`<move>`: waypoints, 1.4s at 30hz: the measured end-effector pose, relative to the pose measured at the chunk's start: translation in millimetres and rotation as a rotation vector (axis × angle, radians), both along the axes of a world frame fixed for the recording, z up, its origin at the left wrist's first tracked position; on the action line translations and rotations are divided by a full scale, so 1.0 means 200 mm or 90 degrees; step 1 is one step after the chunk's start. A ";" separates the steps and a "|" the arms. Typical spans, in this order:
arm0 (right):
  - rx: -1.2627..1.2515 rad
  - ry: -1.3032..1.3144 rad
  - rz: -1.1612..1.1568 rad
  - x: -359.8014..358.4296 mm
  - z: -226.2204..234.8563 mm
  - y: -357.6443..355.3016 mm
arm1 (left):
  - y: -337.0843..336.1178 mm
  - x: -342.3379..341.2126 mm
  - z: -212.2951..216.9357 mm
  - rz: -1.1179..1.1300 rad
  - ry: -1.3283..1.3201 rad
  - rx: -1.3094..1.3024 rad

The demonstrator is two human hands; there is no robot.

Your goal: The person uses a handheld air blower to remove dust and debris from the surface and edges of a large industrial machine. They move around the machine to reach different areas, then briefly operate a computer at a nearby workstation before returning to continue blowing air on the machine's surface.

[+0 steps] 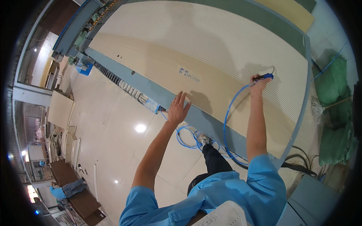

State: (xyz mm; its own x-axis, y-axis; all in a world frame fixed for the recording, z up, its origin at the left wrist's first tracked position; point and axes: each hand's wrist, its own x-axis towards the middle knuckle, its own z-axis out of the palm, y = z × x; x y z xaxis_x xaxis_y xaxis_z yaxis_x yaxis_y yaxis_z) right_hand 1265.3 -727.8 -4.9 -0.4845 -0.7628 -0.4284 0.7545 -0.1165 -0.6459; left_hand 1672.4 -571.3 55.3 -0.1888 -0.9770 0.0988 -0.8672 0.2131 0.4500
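My right hand [258, 85] is wrapped round a blue and black air blow gun [267, 76]. Its thin curved nozzle points over the ridged part of a large cream board [241, 56]. From the gun, a blue air hose [227, 113] loops down past the near edge of the machine table [211, 120]. My left hand [178, 110] has its fingers spread by that edge, holding nothing; whether it touches the edge I cannot tell. The near strip of the board is smooth, with blue handwritten marks and a few small holes.
Coiled blue hose [184, 137] lies on the tiled floor near my foot. A cable chain [124, 86] runs along the table's near side. Green sacks [332, 86] and a broom head [317, 109] are at right. Another person [64, 190] bends by brown panels [81, 201] at far left.
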 end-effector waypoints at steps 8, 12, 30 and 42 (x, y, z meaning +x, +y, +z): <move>0.118 0.143 0.442 0.62 0.01 -0.44 | -0.81 0.13 -0.06 -0.105 -0.112 -0.019; 0.112 0.179 0.070 0.56 0.01 -0.49 | -1.17 0.11 -0.13 -0.183 -0.131 -0.044; 0.306 0.487 -0.031 0.59 0.18 -0.43 | -2.80 -0.56 -0.29 -0.424 -0.146 -0.166; 0.278 0.527 -0.035 0.64 0.20 -0.42 | -3.17 -1.27 -0.29 -0.250 -0.158 -0.085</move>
State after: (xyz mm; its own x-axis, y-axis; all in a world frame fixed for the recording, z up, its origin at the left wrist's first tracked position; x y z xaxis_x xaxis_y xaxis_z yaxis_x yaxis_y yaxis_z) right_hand 1393.9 -811.9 35.2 -0.7937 -0.5830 -0.1737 0.0351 0.2411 -0.9699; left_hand 1418.4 -1204.4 -3.2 -0.5744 -0.8092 0.1235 -0.7875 0.5875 0.1864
